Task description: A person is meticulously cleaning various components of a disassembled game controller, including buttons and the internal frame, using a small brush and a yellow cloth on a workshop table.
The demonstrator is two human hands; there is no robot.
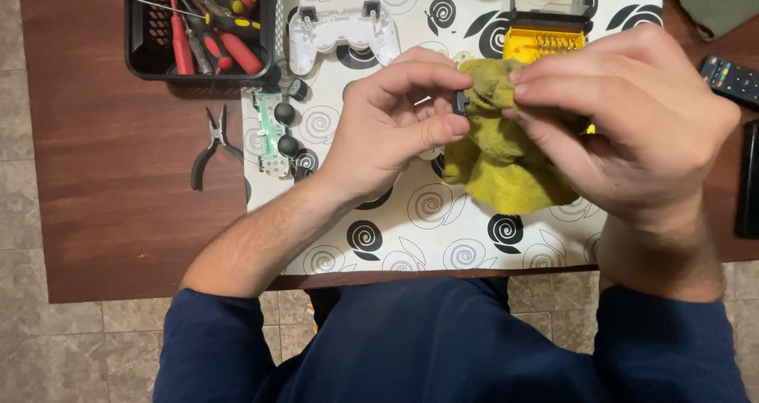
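left hand [395, 122] – 1 black part [459, 102] | right hand [632, 110] – 1 yellow cloth [506, 158]

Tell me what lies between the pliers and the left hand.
In the head view, a green circuit board with two black thumbsticks lies between the pliers and the left hand, on the patterned mat.

The yellow cloth [506, 154] is looking rough and matt. The white controller shell [341, 33] is showing smooth plastic. The brown table [118, 158] is looking like wood, slightly glossy.
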